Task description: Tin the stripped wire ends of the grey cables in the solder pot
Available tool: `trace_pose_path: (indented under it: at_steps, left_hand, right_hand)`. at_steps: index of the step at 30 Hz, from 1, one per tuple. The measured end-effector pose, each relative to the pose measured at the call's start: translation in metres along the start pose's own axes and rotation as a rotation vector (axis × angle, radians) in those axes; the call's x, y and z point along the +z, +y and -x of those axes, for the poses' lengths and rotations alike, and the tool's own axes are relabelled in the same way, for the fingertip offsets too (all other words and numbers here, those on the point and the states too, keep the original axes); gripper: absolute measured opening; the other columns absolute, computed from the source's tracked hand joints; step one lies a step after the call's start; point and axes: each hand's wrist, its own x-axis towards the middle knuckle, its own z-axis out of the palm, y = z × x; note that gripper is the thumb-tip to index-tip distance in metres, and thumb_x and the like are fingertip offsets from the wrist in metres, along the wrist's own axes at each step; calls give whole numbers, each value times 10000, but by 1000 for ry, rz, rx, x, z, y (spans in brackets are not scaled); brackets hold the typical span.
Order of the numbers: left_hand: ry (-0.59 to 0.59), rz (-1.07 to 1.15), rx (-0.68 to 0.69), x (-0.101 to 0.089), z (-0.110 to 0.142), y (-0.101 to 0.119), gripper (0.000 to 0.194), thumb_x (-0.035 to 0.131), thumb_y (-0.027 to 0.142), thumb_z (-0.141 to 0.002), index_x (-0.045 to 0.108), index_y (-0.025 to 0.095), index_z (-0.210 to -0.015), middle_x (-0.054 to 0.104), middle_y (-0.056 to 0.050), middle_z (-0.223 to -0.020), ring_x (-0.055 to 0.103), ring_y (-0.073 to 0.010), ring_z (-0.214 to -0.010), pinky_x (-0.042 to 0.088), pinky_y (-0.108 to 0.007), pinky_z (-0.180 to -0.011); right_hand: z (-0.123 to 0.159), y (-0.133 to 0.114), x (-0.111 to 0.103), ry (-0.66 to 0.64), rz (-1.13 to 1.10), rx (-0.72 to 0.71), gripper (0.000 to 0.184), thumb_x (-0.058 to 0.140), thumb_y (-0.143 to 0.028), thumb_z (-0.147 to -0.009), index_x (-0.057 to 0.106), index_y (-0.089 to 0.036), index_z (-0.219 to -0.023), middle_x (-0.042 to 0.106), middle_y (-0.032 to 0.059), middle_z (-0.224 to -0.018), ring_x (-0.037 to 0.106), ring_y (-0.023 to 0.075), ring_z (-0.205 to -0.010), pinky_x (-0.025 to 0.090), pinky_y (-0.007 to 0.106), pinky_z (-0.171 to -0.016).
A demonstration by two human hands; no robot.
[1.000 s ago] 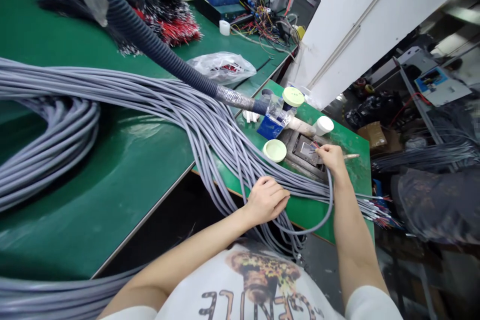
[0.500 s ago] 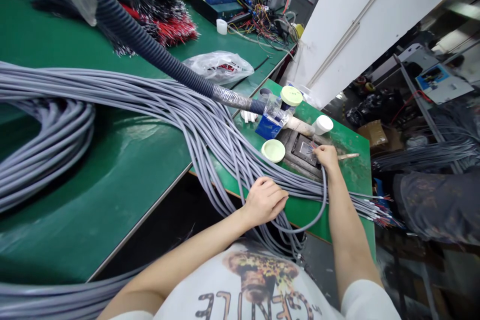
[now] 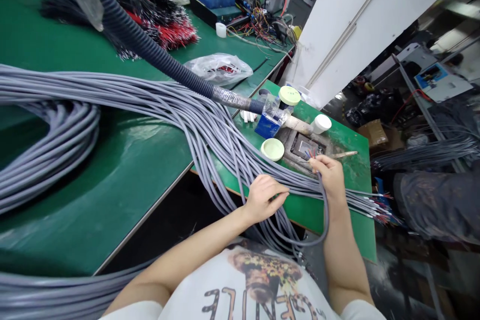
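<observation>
In my right hand (image 3: 328, 175) is the end of a grey cable (image 3: 325, 210), pinched so that its thin coloured wires (image 3: 311, 154) stick out past my fingertips. Those wires are just in front of a solder pot (image 3: 305, 146), a dirty dark block with a shiny rectangular surface. From my right hand the cable loops down and back to the left. My left hand (image 3: 264, 197) is over the near side of the grey cable bundle (image 3: 225, 145). Its thumb and forefinger are apart, with nothing visible between them; the other fingers are bent.
A ribbed hose (image 3: 150, 50) crosses above the bundle toward the pot. Around the pot are a pale green dish (image 3: 272, 149), a lidded jar (image 3: 289, 95), a white cup (image 3: 321, 123) and a wooden stick (image 3: 345, 154). Cable ends (image 3: 378, 207) lie at the right edge.
My right hand has drawn back from the solder pot toward me, bringing the wire ends off its shiny surface. The thumb and forefinger of my left hand have spread apart.
</observation>
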Motion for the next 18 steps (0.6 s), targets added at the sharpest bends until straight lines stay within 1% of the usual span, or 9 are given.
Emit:
trace_pose_path:
  at_steps: [1,3,5,6,7,9,11,15,18]
  left_hand:
    - [50,109,-90,1,-2,3,101,637,190,-803,683,194,-893,692,-34,-771,593,-149,-730,425,-323,-755]
    - [151,374,-334,6,-7,9,164,661,224,-793,688,186,-950,691,-48,-813,603,-152,-753,451,-305,-739]
    - [233,661,-561,13,-12,13,248,693,258,-768,679,182,-1004,689,-44,-836,615,-146,-761,473,-284,-737]
    - [268,780,-634,16,-15,14,270,713,264,-748,678,181,-1003,690,-38,-842,619,-140,-765,478,-275,-745]
    - [299,871,-674,19,-18,16,266,728,263,-731,682,180,-980,690,-29,-840,619,-133,-761,479,-265,-751]
    - [348,973,-693,23,-22,18,201,739,245,-718,691,177,-901,684,-11,-815,613,-117,-745,478,-246,-752]
    - [384,991,-674,25,-24,20,115,730,223,-726,692,172,-822,668,2,-788,601,-103,-727,474,-226,-733]
    - [434,900,-621,25,-26,24,77,720,218,-735,683,168,-780,618,15,-750,575,-92,-701,462,-203,-686]
    - [417,867,-596,25,-28,25,93,716,241,-741,672,172,-786,580,24,-725,551,-84,-661,453,-199,-647]
  right_hand:
    - [11,-5,8,-7,-85,-1,233,645,-306,-750,589,-161,-576,481,-44,-503,406,89,-509,327,234,-546]
    - [28,-12,24,-20,-218,-2,239,639,-288,-774,575,-164,-580,481,-45,-520,407,89,-524,326,235,-556]
    - [39,-16,37,-41,-293,-4,247,632,-277,-790,559,-165,-581,475,-47,-532,404,88,-533,321,234,-554]
    - [43,-17,43,-53,-309,-6,248,629,-270,-794,554,-165,-582,472,-47,-538,403,87,-535,319,233,-552]
    - [46,-19,47,-66,-317,-9,245,626,-264,-797,552,-165,-584,470,-48,-542,402,86,-536,318,232,-548]
    - [50,-20,53,-79,-325,-15,234,618,-254,-802,557,-165,-595,469,-49,-546,405,86,-537,317,231,-543]
    - [52,-19,56,-80,-341,-17,232,614,-255,-807,557,-166,-602,467,-48,-547,407,86,-536,316,231,-538]
    - [55,-13,57,-98,-382,13,263,602,-287,-828,531,-168,-605,455,-47,-537,384,85,-517,302,233,-514]
    - [57,-9,55,-108,-406,28,267,590,-308,-841,531,-171,-620,457,-48,-530,373,83,-500,294,234,-503]
